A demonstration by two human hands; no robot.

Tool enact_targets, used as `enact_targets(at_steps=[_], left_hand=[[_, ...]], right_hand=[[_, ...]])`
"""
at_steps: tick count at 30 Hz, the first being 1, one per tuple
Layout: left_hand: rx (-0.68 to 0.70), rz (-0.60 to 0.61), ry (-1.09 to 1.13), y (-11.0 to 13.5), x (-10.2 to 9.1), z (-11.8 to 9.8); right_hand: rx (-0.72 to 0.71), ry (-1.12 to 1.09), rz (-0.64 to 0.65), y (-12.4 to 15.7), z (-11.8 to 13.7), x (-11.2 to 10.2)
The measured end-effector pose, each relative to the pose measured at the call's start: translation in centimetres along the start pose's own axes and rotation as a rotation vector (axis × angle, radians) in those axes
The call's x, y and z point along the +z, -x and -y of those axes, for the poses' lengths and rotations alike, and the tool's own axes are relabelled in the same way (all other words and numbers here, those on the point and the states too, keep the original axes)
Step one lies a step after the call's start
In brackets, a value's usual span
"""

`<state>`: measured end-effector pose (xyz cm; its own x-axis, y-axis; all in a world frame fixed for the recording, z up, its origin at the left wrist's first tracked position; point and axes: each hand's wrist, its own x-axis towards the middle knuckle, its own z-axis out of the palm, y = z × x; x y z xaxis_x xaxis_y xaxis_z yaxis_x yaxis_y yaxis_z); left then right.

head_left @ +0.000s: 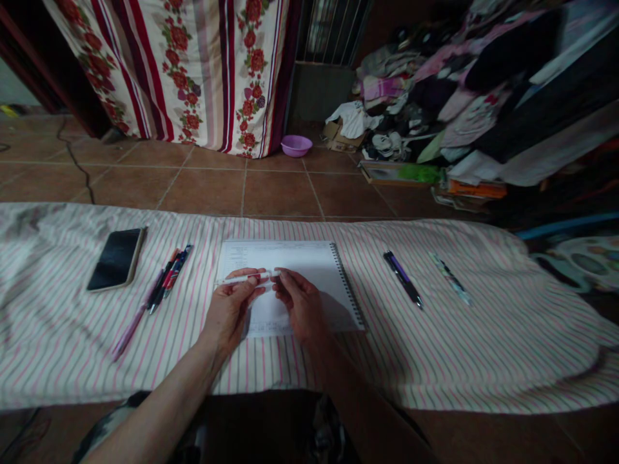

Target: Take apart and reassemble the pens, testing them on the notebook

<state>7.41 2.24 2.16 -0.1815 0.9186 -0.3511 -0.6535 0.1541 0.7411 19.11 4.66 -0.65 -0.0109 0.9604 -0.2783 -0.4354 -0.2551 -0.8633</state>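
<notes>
The left hand (232, 308) is pinching a slim white-and-red pen (239, 280) while the right hand (304, 301) is fingering its three-o'clock end, above a spiral-bound notebook (309, 254); whether any part is separating, I cannot tell. Unheld, loose pens (169, 278) and a glossy smartphone (115, 259) are lying toward nine o'clock, a purple-and-black pen (403, 280) toward three, on rumpled striped cloth (411, 361).

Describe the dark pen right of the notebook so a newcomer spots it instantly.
On the striped cloth, find the spiral notebook. Past its coiled right edge lies the dark pen, slanted. Its purple section sets it apart from the pale, patterned pen farther right.
</notes>
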Motion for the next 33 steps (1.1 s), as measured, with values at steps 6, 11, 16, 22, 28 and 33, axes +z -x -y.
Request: enact_targets(at_steps=[6, 11, 16, 22, 28, 33], left_hand=[[0.078, 0.048, -0.095, 0.2, 0.1, 0.4], [0.133, 0.100, -0.205, 0.3, -0.1, 0.3], [0.171, 0.158, -0.284, 0.4, -0.2, 0.2], [0.250, 0.181, -0.416, 0.8, 0.4, 0.0], [0.325, 0.187, -0.524, 1.0, 0.3, 0.5], [0.372, 0.181, -0.596, 0.7, 0.1, 1.1]], right_hand=[[0.066, -0.072, -0.043, 0.1, 0.4, 0.0], [0.110, -0.143, -0.046, -0.1, 0.8, -0.2], [0.153, -0.169, -0.061, -0.5, 1.2, -0.7], [0.221, -0.214, -0.059, -0.7, 1.3, -1.2], [0.265, -0.221, -0.063, -0.7, 1.7, -0.9], [0.271, -0.212, -0.006, -0.7, 1.8, -0.8]])
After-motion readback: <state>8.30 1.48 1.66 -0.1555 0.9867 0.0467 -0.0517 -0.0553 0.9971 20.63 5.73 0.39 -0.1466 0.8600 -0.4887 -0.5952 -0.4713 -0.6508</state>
